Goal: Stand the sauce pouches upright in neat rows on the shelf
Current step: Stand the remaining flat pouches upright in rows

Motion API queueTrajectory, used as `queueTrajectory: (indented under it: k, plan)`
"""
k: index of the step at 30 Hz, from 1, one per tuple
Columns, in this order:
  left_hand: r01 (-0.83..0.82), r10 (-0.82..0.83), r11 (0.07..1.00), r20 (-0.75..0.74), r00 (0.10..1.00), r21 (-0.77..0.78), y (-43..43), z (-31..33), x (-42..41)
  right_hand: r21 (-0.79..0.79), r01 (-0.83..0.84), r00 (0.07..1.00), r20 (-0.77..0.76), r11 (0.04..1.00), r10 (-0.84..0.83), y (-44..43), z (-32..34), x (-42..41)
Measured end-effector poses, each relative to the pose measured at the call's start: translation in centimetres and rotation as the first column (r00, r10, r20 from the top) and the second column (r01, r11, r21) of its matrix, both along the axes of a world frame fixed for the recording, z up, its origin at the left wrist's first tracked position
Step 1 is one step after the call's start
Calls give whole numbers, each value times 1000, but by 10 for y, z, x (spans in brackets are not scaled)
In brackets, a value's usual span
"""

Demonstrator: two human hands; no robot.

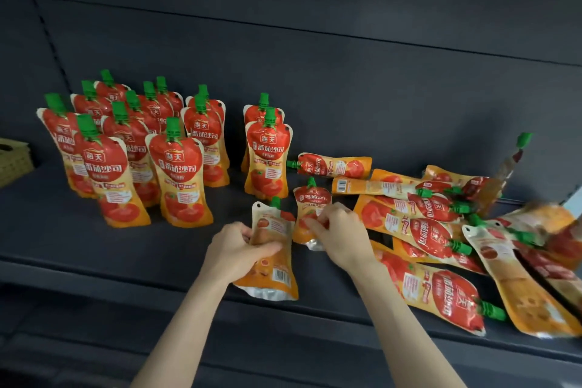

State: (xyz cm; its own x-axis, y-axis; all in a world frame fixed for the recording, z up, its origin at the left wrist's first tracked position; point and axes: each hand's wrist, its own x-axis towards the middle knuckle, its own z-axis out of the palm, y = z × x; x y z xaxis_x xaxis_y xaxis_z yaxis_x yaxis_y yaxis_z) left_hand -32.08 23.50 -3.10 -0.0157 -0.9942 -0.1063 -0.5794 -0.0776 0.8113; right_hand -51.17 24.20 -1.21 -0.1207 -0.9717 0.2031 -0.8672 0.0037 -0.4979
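Several red-and-orange sauce pouches with green caps (pixel 176 167) stand upright in rows on the left of the dark shelf (pixel 94 246). Two more upright pouches (pixel 267 154) stand one behind the other to their right. My left hand (pixel 239 252) grips a pouch (pixel 274 264) with its back label toward me, above the shelf's front. My right hand (pixel 338 233) holds a second pouch (pixel 311 198), front side toward me, just beside the first. A heap of lying pouches (pixel 425 224) covers the shelf's right side.
A stack of brown cardboard-like packets (pixel 14 161) sits at the far left edge. The shelf's dark back wall (pixel 315 72) rises behind everything. A bare strip of shelf lies between the standing rows and the front edge (pixel 157 280).
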Motion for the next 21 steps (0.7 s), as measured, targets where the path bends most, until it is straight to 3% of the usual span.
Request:
queueTrajectory:
  k: [9,14,18,21]
  plan:
    - [75,-72,997,-271,960,0,12,-1,27,103,174,982,55,979,-180,9,-7,24]
    - [126,-101,992,-427,898,29,21,0,32,264,185,969,114,946,-221,16,-5,22]
    - [147,-102,988,-527,844,44,25,-1,35,371,83,851,456,925,-259,20,-8,19]
    - [150,-86,988,-638,766,48,26,3,37,317,92,808,531,944,-257,25,-14,17]
